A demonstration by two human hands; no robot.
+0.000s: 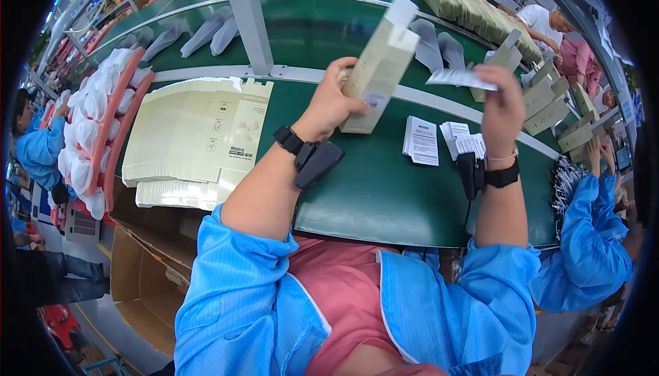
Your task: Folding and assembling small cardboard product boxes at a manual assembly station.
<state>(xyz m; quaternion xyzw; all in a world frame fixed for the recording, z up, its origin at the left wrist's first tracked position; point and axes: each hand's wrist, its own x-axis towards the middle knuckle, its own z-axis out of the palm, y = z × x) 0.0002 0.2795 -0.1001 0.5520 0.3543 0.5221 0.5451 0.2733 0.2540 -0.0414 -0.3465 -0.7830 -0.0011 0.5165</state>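
Observation:
My left hand [328,101] is closed around a tall cream carton [382,57], thumb in front and fingers behind. The carton leans to the right, and its pale top flap stands up and open. Between the fingers of my right hand [502,101] is a white folded leaflet [453,78], held flat just right of the carton and apart from it. Below the leaflet, on the green bench [371,197], lie a neat stack of printed leaflets [421,141] and a looser fanned pile of leaflets [461,139].
Flat cream carton blanks [189,129] are piled at left. Beyond a metal rail, grey-white plastic-wrapped items [209,32] lie on a green belt. Red racks of white bags [103,115] stand far left. Cartons [549,101] and a blue-sleeved co-worker [583,238] are at right; an open cardboard box [144,287] sits below.

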